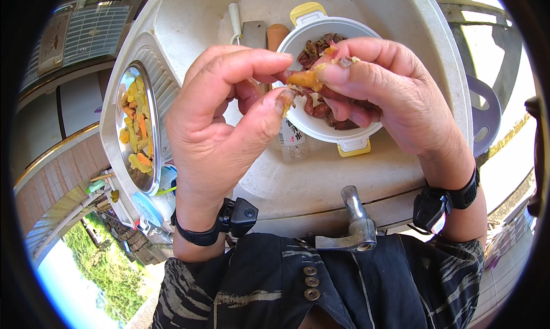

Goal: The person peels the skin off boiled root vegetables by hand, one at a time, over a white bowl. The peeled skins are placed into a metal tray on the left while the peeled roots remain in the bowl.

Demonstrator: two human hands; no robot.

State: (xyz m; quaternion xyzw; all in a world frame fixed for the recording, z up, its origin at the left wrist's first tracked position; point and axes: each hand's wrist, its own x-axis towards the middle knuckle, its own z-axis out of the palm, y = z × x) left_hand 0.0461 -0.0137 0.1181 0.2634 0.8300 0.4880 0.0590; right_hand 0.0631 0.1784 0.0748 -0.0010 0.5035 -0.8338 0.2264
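My right hand (378,77) pinches a strip of reddish raw meat (305,79) with yellow matter on it, possibly giblets, between thumb and fingers. Facing it, my left hand (232,92) has thumb and index finger spread apart, with yellow bits on the thumb. Whether its finger behind touches the strip's end is unclear. Below both hands, a white plastic basin (316,133) with yellow handles sits in the sink. Dark red meat pieces (320,109) lie inside it, partly hidden by my hands.
Left of the basin in the pale sink (365,165) lie a cleaver (254,34) with a wooden handle (277,36), a white-handled tool (234,17) and a plastic bottle (293,148). A metal tray (155,157) holds yellow and orange pieces. A metal faucet (359,226) juts near my body.
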